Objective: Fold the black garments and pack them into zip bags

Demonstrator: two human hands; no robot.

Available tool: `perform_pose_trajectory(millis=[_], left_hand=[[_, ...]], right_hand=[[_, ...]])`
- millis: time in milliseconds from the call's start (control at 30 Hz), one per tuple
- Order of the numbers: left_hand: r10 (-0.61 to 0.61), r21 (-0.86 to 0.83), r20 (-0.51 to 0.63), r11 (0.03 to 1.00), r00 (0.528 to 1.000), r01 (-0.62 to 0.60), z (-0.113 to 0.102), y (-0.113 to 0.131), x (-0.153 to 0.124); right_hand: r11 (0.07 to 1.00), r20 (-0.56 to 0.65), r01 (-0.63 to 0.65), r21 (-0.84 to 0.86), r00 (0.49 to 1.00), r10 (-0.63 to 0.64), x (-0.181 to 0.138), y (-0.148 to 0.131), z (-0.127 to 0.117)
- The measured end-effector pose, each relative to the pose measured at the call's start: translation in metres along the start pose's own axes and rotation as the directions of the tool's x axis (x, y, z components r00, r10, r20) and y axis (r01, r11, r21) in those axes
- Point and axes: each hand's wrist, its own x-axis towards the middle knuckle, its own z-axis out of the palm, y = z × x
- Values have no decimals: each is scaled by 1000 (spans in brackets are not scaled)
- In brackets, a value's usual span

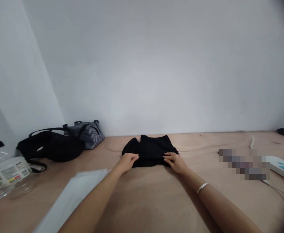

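Note:
A folded black garment [151, 149] lies on the wooden table [156, 200], near the back wall. My left hand [127, 161] rests on the garment's near left edge, its fingers curled on the cloth. My right hand [175, 161] lies on the near right edge, fingers stretched along the fabric; a silver bracelet [202, 187] circles that wrist. Both hands touch the cloth, and I cannot see cloth pinched or lifted by either.
A black bag [52, 146] and a striped pouch [88, 133] sit at the back left. A clear plastic jar [3, 171] stands at the far left, a clear plastic sleeve [71, 194] near my left forearm. A white device [281, 166] with cable lies at the right.

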Motion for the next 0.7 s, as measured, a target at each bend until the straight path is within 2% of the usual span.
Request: perform_pose_trajectory(millis=[100, 200, 300, 333, 400, 433, 467, 500, 600, 700], left_hand=[[6, -9, -25, 1000, 1000, -6, -15, 15, -9], [45, -16, -1, 999, 999, -45, -30, 33, -38], [123, -33, 110, 992, 986, -120, -41, 54, -83], [176, -43, 213, 984, 961, -171, -44, 60, -99], [216, -101, 360, 976, 907, -192, -46, 73, -124], [211, -122, 387, 977, 898, -177, -45, 79, -132], [189, -128, 380, 980, 905, -151, -43, 84, -136], [158, -118, 344, 985, 925, -124, -39, 87, -137], [81, -15, 191, 997, 978, -80, -17, 93, -128], [5, 109, 198, 994, 980, -27, 9, 93, -117]], right_hand=[[999, -41, 13, -33, 999, -14, -9, -13, -11], [993, 20, 104, -55, 994, -103, -36, -35, -31], [972, 249, 232, -33, 944, -216, -74, -60, -55], [969, 336, 247, 29, 910, -242, -85, -68, -63], [954, 480, 227, 195, 826, -294, -102, -80, -74], [947, 506, 192, 256, 808, -301, -105, -83, -77], [945, 507, 152, 289, 813, -286, -106, -86, -78], [949, 484, 113, 293, 839, -249, -103, -86, -78], [986, 335, 18, 165, 939, -73, -88, -80, -64], [1000, 306, -26, 2, 952, 24, -79, -66, -43]])
